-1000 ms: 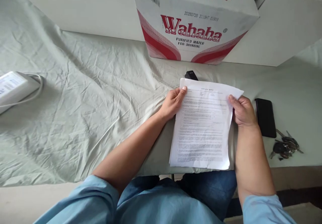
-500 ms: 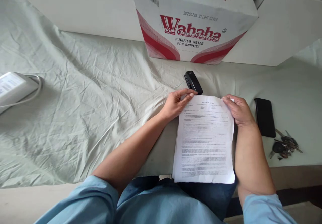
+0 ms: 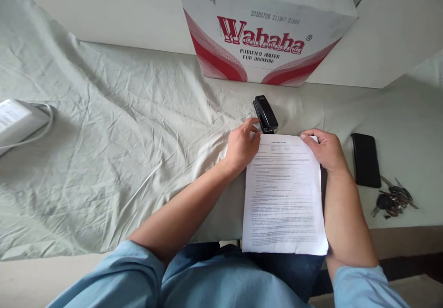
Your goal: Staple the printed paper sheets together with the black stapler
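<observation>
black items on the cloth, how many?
3. A stapler just beyond the paper's top edge, by the left hand; a phone right of the right hand; a key bunch nearer than the phone.

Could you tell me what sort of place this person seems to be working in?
Probably a makeshift desk in an office or storeroom: printed papers and a stapler lie on a cloth-covered table, with a drinking-water carton against the wall.
</observation>
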Motion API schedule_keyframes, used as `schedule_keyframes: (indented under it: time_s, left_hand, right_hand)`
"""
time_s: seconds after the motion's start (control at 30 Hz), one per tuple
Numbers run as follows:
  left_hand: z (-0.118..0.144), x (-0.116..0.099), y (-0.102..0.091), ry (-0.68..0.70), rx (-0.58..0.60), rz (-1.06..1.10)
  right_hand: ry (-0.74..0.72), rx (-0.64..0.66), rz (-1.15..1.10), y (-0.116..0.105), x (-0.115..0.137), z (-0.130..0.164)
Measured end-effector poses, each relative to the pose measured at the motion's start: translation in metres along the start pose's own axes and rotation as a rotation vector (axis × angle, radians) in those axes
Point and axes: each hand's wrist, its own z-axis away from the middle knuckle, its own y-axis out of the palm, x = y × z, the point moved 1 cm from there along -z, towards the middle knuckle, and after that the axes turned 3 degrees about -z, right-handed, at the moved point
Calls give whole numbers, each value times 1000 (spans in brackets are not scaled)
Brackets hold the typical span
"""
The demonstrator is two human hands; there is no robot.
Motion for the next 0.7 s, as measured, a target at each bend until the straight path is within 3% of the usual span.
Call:
schedule_keyframes:
  time_s: [0.13,0.27,0.37,0.7]
  left_hand:
    - [-1,6,2,176,-55,-124]
    - [-7,8,2,382,135,-173]
    - [-12,10,-1,434,218,-116]
    - [-15,13,-3,493,124,-33]
  right_hand:
    - [-7,-40,58,1,2,0]
    - [-17,-35,51,2,4,-1]
    - [-18,-45,50,2,2,-2]
    - [15,-75,-2,-3,-7,-4]
